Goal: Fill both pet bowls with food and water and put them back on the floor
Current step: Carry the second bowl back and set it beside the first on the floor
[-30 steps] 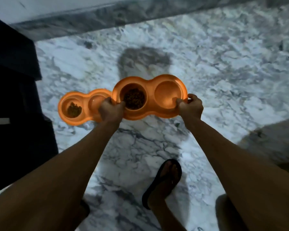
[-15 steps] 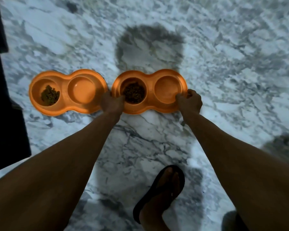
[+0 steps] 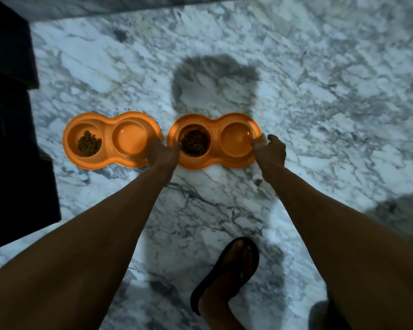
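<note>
Two orange double pet bowls lie side by side on the marble floor [image 3: 320, 115]. The left pet bowl [image 3: 109, 128] has brown kibble [image 3: 89, 144] in its left well and water [image 3: 129, 140] in its right well. The right pet bowl [image 3: 215, 129] has dark kibble [image 3: 194, 142] on the left and water [image 3: 236, 139] on the right. My left hand [image 3: 162, 153] grips the right bowl's left end, thumb over the rim. At that bowl's right end, my right hand [image 3: 271, 148] has its thumb on the rim and its fingers loosely curled.
Dark furniture [image 3: 10, 139] stands close on the left, beside the left bowl. A grey wall base [image 3: 129, 5] runs along the top. My foot in a black sandal [image 3: 229, 265] is planted below the bowls. A head-shaped shadow [image 3: 215, 86] falls behind them.
The right bowl came down from mid-air onto the floor, landing just right of the left bowl. My right hand's fingers have loosened at the rim.
</note>
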Motion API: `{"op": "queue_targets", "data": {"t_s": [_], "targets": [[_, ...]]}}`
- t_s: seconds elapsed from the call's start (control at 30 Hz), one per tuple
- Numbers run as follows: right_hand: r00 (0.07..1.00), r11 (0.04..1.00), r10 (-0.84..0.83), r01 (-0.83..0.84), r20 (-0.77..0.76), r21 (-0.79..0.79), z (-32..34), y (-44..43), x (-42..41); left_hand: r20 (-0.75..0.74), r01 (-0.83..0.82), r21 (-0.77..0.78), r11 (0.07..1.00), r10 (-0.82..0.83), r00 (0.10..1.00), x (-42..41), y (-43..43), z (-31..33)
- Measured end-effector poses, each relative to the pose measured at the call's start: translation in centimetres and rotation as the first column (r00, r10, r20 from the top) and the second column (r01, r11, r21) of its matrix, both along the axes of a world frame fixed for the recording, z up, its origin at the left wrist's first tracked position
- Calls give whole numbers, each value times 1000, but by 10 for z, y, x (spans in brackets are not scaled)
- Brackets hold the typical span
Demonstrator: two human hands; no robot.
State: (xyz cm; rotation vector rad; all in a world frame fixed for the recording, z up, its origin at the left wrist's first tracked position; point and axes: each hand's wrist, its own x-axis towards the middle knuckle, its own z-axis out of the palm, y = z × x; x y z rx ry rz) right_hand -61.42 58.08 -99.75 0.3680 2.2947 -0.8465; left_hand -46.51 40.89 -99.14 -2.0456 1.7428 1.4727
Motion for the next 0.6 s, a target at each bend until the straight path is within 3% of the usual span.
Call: {"op": "queue_targets", "data": {"t_s": [0.13,0.33,0.6], "targets": [[999,998,-31,30,-17,-48,86,-25,-2,58,79,-13,997,-78,995,9,-14,93],[999,981,52,-53,-12,-184,275,-84,12,41,-23,-49,999,25,999,32,-66,282],[989,923,132,-147,-65,-355,537,-163,78,-132,-172,-189,967,149,980,91,-117,545]]}}
